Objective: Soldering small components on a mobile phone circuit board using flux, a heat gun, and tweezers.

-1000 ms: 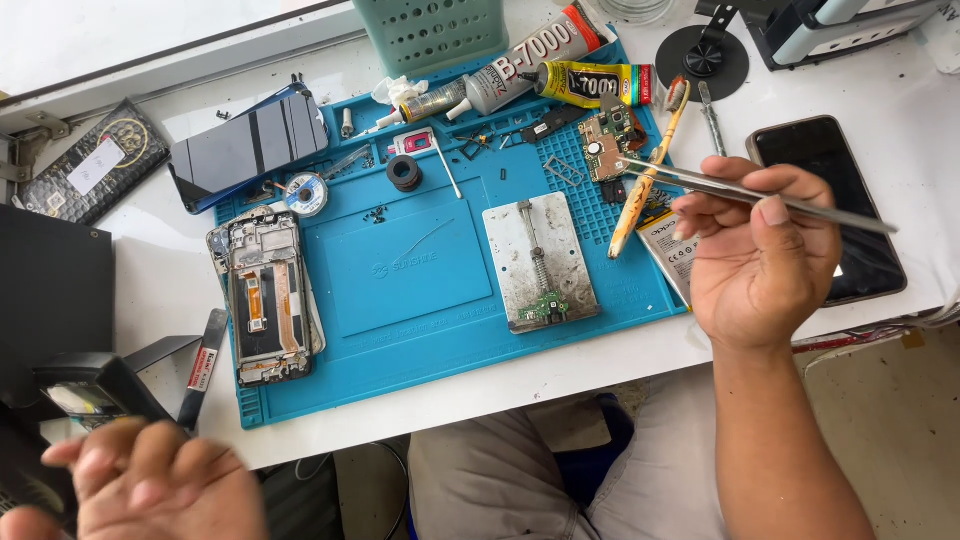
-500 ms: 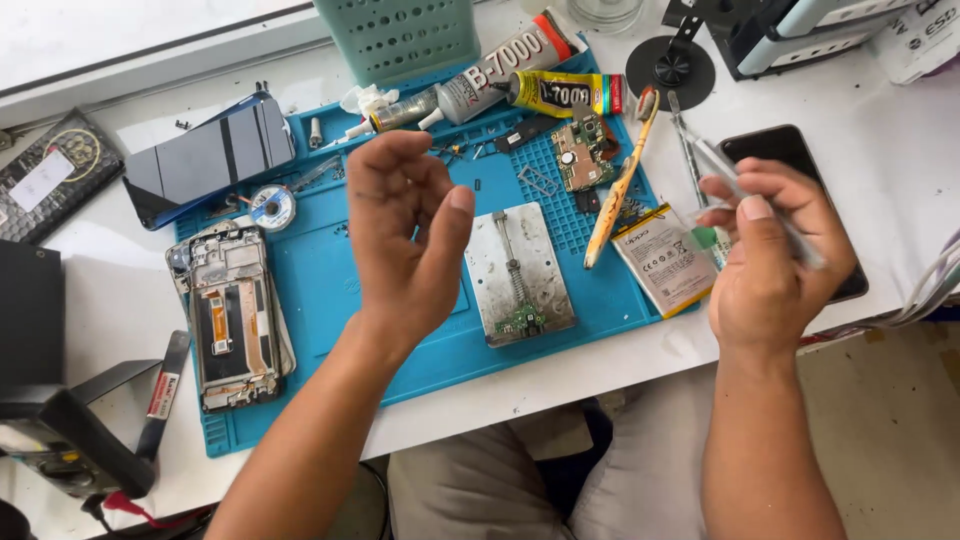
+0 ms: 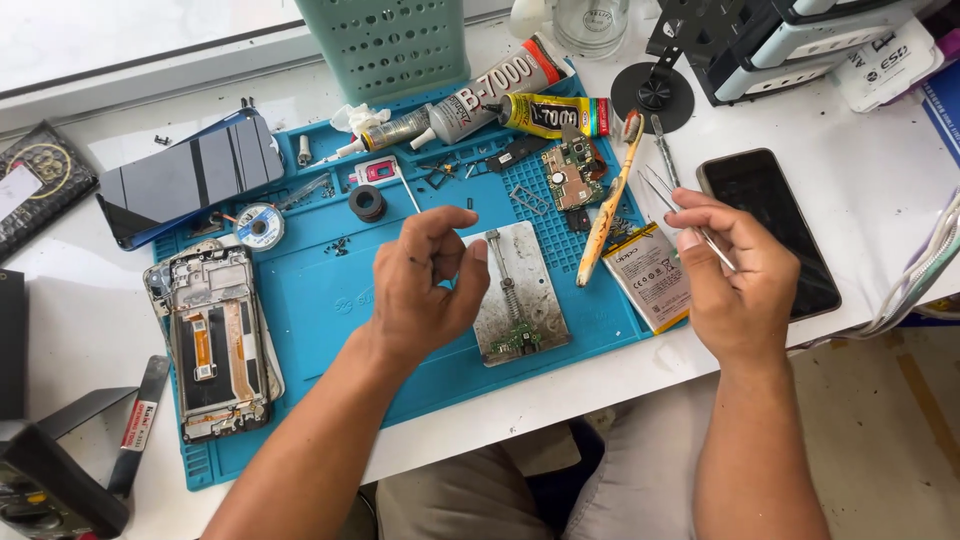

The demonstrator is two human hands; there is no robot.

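Thin metal tweezers (image 3: 690, 215) in right hand (image 3: 735, 275), apparently pinched.

Bright, even daylight falls on the white worktop (image 3: 880, 230), strongest along its far edge. Shadows beneath the hands stay soft and short. The dark phone screen (image 3: 768, 230) shows faint glare. Focus is sharp throughout, with mild wide-angle stretching near the corners.

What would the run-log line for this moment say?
left hand: curled, empty, over metal fixture plate | right hand: holds tweezers | blue mat
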